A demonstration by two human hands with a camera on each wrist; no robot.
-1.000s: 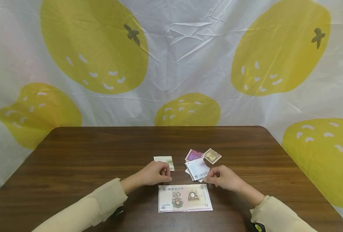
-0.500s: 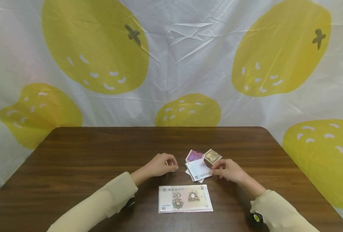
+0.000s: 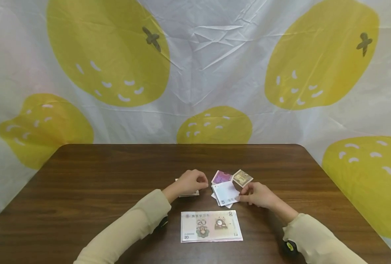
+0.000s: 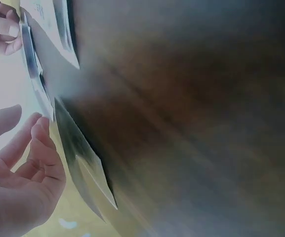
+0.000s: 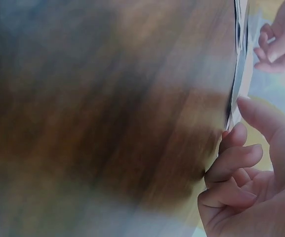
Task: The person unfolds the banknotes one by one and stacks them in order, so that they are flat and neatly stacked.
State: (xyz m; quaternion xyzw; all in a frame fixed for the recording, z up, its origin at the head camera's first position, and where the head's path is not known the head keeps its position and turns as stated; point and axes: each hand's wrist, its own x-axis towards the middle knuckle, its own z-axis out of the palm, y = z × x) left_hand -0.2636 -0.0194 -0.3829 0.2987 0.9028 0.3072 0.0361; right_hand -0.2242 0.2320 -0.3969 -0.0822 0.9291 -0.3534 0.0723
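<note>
White note pile (image 3: 226,192), lower centre of frame: likely light, limp, slippery; best pinched at edges. Right hand (image 3: 259,195) pinches its right edge; left hand (image 3: 189,182) relaxed, holding nothing.

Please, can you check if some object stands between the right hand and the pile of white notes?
Nothing visible stands in the way. In the head view the right hand is at the right edge of the pile of white notes. The brown note lies farther back, not between them.
</note>
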